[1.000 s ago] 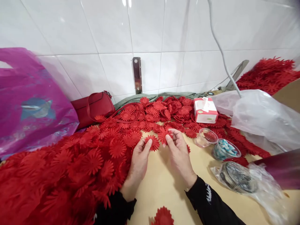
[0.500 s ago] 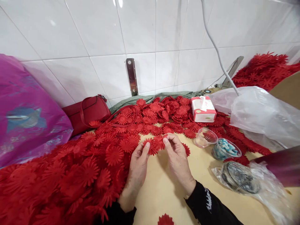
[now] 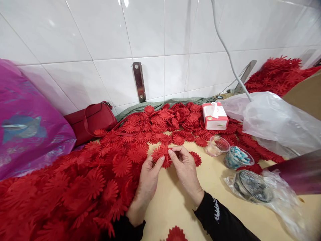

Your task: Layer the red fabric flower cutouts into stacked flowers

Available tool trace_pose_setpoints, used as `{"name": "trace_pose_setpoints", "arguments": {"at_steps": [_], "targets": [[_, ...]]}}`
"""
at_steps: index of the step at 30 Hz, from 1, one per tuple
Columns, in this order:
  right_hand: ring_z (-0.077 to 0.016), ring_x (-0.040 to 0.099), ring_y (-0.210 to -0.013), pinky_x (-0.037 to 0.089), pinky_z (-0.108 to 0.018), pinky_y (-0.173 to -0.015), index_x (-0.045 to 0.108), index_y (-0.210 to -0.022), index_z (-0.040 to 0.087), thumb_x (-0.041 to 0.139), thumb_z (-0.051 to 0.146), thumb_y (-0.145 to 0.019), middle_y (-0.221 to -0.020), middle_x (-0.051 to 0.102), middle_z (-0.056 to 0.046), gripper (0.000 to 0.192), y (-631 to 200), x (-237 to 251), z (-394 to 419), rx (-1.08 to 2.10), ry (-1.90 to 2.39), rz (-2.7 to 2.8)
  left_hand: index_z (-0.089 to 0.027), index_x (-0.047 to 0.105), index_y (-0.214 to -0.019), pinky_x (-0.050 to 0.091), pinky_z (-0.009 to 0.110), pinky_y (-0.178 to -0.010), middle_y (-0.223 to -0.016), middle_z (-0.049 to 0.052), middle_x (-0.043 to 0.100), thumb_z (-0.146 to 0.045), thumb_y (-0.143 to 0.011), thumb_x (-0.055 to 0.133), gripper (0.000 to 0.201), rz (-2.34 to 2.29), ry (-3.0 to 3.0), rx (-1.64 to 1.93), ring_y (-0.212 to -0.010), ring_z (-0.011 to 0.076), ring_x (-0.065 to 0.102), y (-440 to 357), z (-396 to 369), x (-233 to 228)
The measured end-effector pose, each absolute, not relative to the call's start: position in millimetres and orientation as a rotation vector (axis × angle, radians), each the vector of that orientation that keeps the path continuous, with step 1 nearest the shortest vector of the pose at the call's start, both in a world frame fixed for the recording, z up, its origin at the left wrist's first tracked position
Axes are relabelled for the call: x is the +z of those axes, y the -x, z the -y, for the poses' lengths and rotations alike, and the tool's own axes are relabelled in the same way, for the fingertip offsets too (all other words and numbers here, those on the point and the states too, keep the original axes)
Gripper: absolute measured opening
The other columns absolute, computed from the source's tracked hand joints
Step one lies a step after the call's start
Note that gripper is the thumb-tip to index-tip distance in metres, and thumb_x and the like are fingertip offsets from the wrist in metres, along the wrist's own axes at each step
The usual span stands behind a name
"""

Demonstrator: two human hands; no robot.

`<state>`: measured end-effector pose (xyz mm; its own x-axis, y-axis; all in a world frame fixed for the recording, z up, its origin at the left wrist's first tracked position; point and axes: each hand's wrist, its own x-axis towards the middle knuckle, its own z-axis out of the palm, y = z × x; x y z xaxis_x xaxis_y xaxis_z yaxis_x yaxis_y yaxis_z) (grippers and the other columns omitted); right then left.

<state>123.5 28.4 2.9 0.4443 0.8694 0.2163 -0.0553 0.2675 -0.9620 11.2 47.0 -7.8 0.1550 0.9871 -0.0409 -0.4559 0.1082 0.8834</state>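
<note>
Left hand (image 3: 147, 177) and right hand (image 3: 185, 165) each pinch the red fabric flower (image 3: 162, 155) in their grip; just right of it sit a clear cup (image 3: 217, 146) and bead bowl (image 3: 238, 158) on the surface (image 3: 175, 201).

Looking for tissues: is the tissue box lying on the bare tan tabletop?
No, the tissue box sits on red fabric flowers near the wall.

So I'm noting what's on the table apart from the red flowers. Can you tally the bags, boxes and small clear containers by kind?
Red handbag: 1
Magenta plastic bag: 1
Clear plastic bags: 2, a big one and one around a tin
Tissue box: 1
Clear cups: 2, one near empty, one with blue bits
Total: 7
</note>
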Motion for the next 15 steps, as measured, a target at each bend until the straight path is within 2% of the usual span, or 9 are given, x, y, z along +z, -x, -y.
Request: {"name": "trace_pose_setpoints", "arguments": {"at_steps": [3, 10, 15], "targets": [[-0.0172, 0.058, -0.078, 0.051, -0.031, -0.076, 0.065, -0.084, 0.023, 0.075, 0.049, -0.086, -0.082, 0.064, 0.001, 0.028, -123, 4, -29, 0.813, 1.100, 0.866, -0.020, 0.080, -0.108, 0.051, 0.041, -0.112, -0.114, 0.007, 0.081, -0.034, -0.078, 0.088, 0.034, -0.790, -0.859, 1.262, -0.113, 0.0239, 0.074, -10, -47, -10], [-0.0160, 0.055, -0.075, 0.049, -0.030, -0.073, 0.060, -0.092, 0.024, 0.070, 0.050, -0.093, -0.081, 0.057, 0.003, 0.028, -132, 1, -31, 0.824, 1.070, 0.817, -0.020, 0.078, -0.109, 0.048, 0.041, -0.117, -0.119, 0.007, 0.080, -0.036, -0.078, 0.088, 0.036, -0.765, -0.796, 1.252, -0.119, 0.0235, 0.072, -11, -46, -9], [-0.0165, 0.057, -0.079, 0.050, -0.030, -0.074, 0.057, -0.102, 0.025, 0.063, 0.048, -0.097, -0.091, 0.060, 0.000, 0.024, -140, 3, -33, 0.601, 1.151, 0.723, -0.022, 0.076, -0.107, 0.052, 0.041, -0.111, -0.115, 0.006, 0.081, -0.037, -0.076, 0.090, 0.037, -0.775, -0.675, 1.257, -0.115, 0.0240, 0.074, -13, -45, -6]]}}
